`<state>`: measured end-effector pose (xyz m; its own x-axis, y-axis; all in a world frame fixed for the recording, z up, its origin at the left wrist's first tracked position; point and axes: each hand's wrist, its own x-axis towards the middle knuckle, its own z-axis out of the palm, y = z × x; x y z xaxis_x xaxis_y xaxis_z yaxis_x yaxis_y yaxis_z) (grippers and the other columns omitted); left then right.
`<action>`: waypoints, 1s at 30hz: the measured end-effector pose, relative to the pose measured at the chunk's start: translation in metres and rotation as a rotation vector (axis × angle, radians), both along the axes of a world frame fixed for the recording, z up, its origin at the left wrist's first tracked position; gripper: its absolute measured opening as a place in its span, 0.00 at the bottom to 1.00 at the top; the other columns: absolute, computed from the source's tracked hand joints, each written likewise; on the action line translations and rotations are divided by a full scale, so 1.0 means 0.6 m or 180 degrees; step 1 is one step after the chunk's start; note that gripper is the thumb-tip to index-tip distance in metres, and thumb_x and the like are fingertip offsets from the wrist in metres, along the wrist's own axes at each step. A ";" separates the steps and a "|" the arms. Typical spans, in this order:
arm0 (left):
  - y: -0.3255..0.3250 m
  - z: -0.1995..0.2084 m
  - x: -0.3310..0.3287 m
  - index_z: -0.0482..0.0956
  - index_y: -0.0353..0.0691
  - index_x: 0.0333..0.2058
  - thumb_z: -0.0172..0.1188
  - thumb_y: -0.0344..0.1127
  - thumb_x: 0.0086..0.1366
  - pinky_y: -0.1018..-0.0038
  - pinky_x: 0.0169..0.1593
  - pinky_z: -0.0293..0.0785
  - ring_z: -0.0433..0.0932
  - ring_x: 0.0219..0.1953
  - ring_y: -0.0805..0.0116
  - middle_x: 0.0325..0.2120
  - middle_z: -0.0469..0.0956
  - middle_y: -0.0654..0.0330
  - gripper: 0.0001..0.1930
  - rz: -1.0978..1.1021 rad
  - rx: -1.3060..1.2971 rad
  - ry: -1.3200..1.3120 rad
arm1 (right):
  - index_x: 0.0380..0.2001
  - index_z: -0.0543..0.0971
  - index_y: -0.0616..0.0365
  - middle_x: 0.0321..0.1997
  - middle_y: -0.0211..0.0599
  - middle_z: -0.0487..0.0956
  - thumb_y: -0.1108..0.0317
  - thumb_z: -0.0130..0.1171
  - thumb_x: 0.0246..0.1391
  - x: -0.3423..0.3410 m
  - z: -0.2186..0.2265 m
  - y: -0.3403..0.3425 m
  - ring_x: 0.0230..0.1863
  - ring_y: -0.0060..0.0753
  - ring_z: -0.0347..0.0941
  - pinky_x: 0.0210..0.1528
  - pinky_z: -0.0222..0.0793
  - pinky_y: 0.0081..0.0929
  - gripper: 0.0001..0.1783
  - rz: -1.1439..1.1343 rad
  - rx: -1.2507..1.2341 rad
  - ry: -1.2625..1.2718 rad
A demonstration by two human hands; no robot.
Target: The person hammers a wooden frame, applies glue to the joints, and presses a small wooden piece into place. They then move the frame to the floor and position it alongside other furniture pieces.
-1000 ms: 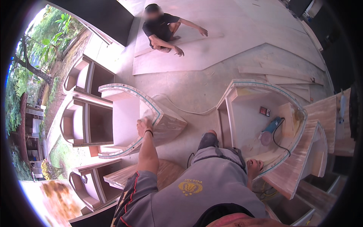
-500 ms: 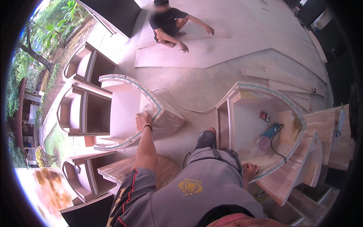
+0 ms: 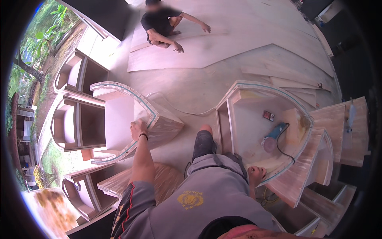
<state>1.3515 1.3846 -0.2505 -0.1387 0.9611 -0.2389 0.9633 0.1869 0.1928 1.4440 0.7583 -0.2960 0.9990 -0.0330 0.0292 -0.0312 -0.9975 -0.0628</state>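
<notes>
My left hand (image 3: 139, 129) reaches across the lower rim of a curved wooden cabinet piece (image 3: 133, 95) lying at left, its top edge laminated with a teal line. The fingers are stretched against its pale inner side, and I see nothing held. A dark bracelet circles that wrist. My right hand (image 3: 257, 175) is at the near edge of a second curved cabinet piece (image 3: 274, 85), fingers curled; what they hold, if anything, is hidden. Inside that piece lie a blue power sander (image 3: 275, 135) with a round pad and black cord, and a small red-and-dark packet (image 3: 268, 115).
Three similar cabinet sections (image 3: 92, 123) stand at far left beside a garden. Wooden panels (image 3: 298, 171) lean at right. A co-worker (image 3: 161, 26) squats on large pale sheets (image 3: 238, 36) ahead. A pale cable (image 3: 191, 113) crosses the floor between both curved pieces.
The whole view has shifted, so the scene sits further left and the right side lies slightly higher. Both hands stay at the same cabinet pieces. The co-worker keeps squatting.
</notes>
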 end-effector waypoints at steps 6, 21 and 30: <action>0.000 0.002 0.002 0.76 0.41 0.58 0.45 0.60 0.68 0.52 0.61 0.73 0.78 0.59 0.47 0.57 0.78 0.47 0.32 -0.0071 0.0020 -0.0007 | 0.27 0.85 0.40 0.38 0.20 0.83 0.55 0.64 0.50 -0.003 -0.004 0.002 0.61 0.39 0.70 0.62 0.60 0.51 0.06 0.0080 -0.0109 -0.0223; 0.000 0.002 0.005 0.75 0.39 0.59 0.43 0.59 0.67 0.51 0.62 0.72 0.78 0.60 0.46 0.58 0.78 0.46 0.33 -0.0112 -0.0069 -0.0013 | 0.27 0.85 0.41 0.38 0.22 0.84 0.56 0.63 0.51 -0.003 -0.006 0.000 0.61 0.37 0.71 0.62 0.62 0.52 0.06 0.0118 -0.0254 -0.0301; -0.001 0.009 0.004 0.75 0.40 0.58 0.46 0.59 0.67 0.51 0.61 0.72 0.78 0.59 0.47 0.57 0.78 0.46 0.32 -0.0039 -0.0084 -0.0051 | 0.29 0.87 0.39 0.39 0.21 0.85 0.54 0.63 0.51 -0.002 0.000 0.006 0.62 0.38 0.71 0.63 0.61 0.52 0.08 0.0075 -0.0066 -0.0196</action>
<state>1.3538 1.3842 -0.2448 -0.1229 0.9560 -0.2662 0.9624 0.1804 0.2033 1.4430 0.7620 -0.2959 0.9958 -0.0083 0.0912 -0.0043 -0.9991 -0.0433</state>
